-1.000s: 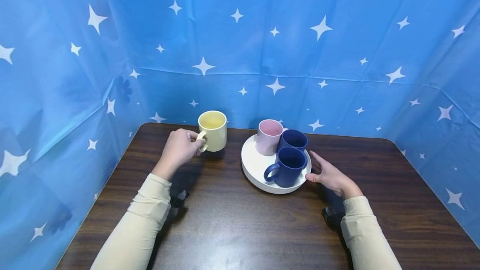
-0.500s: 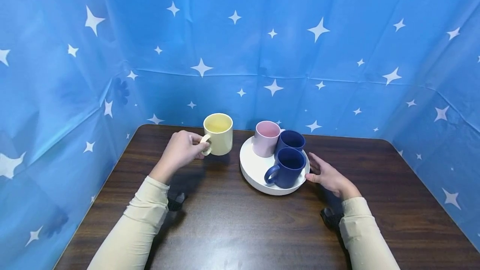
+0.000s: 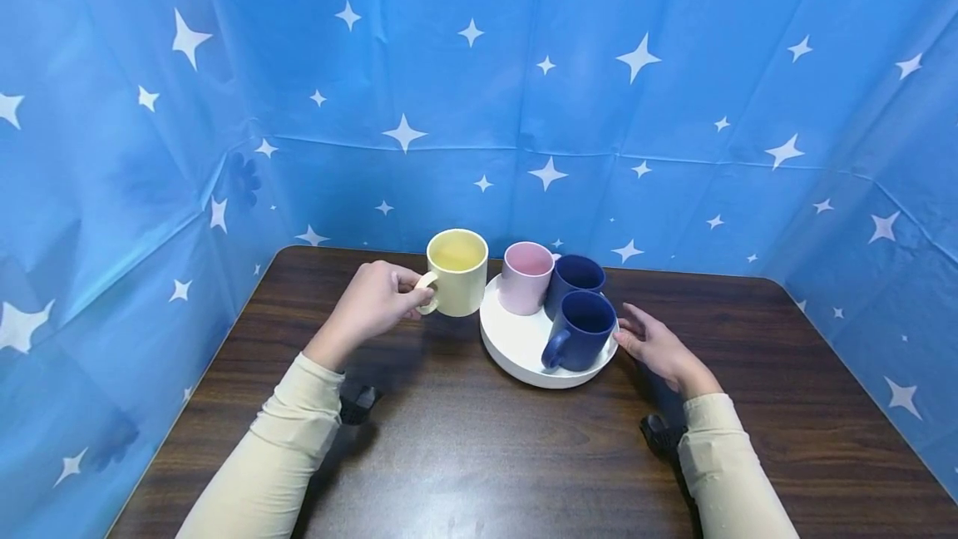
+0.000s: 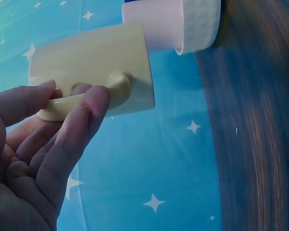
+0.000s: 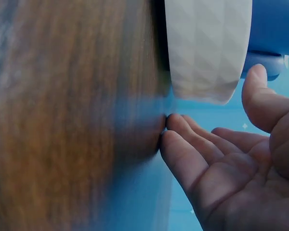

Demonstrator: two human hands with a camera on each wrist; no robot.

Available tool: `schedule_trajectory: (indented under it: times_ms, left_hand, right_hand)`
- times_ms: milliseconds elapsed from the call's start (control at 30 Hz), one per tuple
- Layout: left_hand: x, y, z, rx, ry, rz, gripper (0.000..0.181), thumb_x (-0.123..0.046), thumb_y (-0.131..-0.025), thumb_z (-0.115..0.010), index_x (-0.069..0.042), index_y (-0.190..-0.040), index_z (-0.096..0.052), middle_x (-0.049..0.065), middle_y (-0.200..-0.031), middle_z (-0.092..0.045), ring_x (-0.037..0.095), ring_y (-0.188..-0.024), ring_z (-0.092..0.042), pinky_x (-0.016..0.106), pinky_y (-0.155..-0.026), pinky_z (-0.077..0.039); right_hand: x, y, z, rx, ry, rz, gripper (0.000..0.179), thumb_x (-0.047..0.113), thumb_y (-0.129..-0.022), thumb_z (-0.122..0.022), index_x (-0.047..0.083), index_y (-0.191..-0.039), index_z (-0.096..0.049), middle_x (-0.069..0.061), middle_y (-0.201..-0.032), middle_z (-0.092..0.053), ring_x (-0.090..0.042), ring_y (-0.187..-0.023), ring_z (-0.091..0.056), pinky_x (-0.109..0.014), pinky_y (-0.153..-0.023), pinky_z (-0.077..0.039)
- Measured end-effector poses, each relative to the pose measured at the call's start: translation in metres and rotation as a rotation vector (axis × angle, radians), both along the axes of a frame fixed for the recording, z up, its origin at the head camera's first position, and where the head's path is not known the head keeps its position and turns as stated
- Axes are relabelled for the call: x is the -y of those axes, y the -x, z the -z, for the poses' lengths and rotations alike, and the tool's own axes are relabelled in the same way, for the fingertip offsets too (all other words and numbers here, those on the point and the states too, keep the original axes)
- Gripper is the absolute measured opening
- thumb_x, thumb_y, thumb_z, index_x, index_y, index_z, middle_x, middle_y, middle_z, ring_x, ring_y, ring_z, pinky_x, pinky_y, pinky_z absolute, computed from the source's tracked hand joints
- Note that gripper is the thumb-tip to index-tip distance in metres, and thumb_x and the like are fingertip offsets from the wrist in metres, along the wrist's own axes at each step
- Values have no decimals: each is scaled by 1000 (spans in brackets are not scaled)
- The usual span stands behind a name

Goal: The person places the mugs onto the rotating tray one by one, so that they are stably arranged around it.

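A pale yellow mug (image 3: 460, 277) is held upright above the table by my left hand (image 3: 377, 298), whose thumb and fingers pinch its handle (image 4: 119, 91). It hangs just left of a white round tray (image 3: 516, 348) with a raised rim. On the tray stand a pink mug (image 3: 524, 285) and two navy mugs, one behind (image 3: 572, 273) and one in front (image 3: 584, 335), its handle facing front left. My right hand (image 3: 662, 352) is at the tray's right side, fingers spread and loosely bent, thumb at the rim. In the right wrist view the faceted tray wall (image 5: 209, 48) shows close to the fingertips.
The dark wooden table (image 3: 479, 456) has a back edge close behind the tray. A blue curtain with white stars (image 3: 479, 90) surrounds the back and sides. Black wrist straps (image 3: 662, 435) sit under both forearms.
My left hand has carried the yellow mug rightward, toward the tray. The tray with its mugs has turned slightly counterclockwise seen from above, while my right hand stays beside its rim.
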State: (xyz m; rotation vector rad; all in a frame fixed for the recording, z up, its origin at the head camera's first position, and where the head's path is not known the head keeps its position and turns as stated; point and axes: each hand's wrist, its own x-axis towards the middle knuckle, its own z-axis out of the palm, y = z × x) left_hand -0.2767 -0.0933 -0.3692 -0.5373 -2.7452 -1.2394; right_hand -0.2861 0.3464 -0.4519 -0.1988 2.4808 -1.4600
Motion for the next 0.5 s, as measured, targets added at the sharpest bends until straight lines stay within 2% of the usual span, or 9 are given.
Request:
schedule_trajectory:
  times_ms: [167, 400, 500]
  left_hand:
    - [-5, -2, -3, -30, 23, 25, 11, -14, -93, -74, -5, -92, -80, 3, -71, -74, 20, -64, -72, 27, -49, -44]
    - [-12, -5, 1, -33, 24, 73, 10, -11, -93, -73, -4, -89, -79, 5, -74, -75, 22, -65, -73, 27, -49, -46]
    - [-16, -6, 3, -29, 24, 94, 10, -10, -93, -73, -3, -89, -79, 7, -75, -75, 17, -63, -72, 27, -49, -47]
  right_hand:
    - [-2, 2, -2, 11, 22, -10, 71, 19, -109, -49, -3, -160, -5, -36, -157, -27, -46, -145, -33, -55, -113, -33]
    - [-4, 0, 1, 3, 39, -143, 89, 14, -102, -62, -7, -158, 4, -37, -161, -13, -51, -149, -16, -61, -115, -26]
    - [-3, -1, 3, 4, 45, -170, 97, 14, -98, -68, -6, -158, 6, -36, -163, -6, -51, -150, -10, -62, -116, -23]
